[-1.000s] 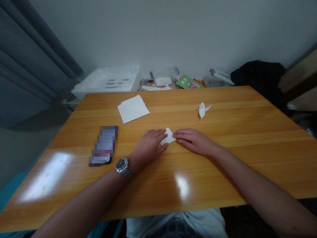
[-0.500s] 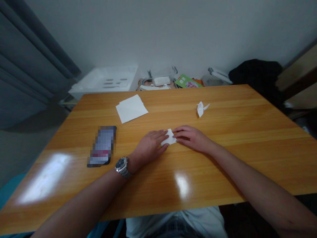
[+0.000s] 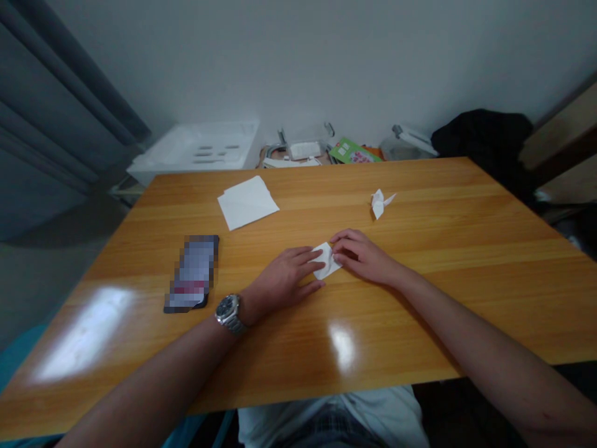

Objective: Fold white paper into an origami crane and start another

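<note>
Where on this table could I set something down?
The table is bare between the loose sheets and the folded figure, and right of that figure. It's crowded mid-table, where the left hand and right hand touch the small paper.

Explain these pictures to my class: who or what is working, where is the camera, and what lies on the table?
No machine: just someone's two bare hands, filmed from a camera on that person's head, looking forward and down. The left hand lays its fingers on a small, creased white paper piece; the right hand touches its right side, perhaps pinching it. Also on the brown wooden table: white paper sheets, a black rectangular phone, its screen pixelated, and a white folded-paper bird.
</note>
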`<action>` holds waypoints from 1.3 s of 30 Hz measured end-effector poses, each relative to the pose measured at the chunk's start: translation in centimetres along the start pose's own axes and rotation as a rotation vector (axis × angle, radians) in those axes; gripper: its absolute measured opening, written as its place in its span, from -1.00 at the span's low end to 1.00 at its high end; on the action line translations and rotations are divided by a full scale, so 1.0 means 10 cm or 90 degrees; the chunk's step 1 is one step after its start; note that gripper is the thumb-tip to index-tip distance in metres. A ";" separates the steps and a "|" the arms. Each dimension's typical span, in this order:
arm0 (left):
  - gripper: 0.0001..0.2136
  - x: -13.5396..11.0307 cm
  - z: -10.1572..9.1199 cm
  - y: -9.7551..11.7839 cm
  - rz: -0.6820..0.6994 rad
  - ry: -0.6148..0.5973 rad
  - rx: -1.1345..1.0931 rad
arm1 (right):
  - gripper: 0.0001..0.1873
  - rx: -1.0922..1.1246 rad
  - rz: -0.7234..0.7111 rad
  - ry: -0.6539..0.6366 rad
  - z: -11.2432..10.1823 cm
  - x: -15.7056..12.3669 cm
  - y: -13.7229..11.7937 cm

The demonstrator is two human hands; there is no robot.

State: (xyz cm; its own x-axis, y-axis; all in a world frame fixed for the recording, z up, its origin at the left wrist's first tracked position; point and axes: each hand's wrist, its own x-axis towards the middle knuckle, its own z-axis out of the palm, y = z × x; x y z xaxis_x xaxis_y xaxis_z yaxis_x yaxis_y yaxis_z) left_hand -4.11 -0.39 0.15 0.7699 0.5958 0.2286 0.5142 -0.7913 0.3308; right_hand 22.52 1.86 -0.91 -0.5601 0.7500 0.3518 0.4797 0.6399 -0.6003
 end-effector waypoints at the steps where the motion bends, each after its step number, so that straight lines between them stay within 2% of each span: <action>1: -0.63 0.00 -0.01 0.00 0.001 -0.005 0.000 | -0.91 -0.005 0.006 0.000 0.01 0.00 0.01; 20: -0.59 0.02 -0.01 0.03 0.044 -0.011 -0.025 | -0.94 -0.040 0.075 0.052 0.10 0.00 0.03; 39: -0.58 -0.01 0.01 0.06 0.000 -0.037 0.031 | -0.93 -0.093 0.095 0.086 0.15 0.05 -0.06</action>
State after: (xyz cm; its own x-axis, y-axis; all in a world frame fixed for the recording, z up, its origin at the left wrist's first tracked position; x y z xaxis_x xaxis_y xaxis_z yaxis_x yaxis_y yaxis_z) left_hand -3.83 -0.97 0.26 0.7897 0.5880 0.1748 0.5308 -0.7979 0.2859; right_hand 20.98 1.62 -1.47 -0.3852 0.8475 0.3652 0.6489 0.5301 -0.5458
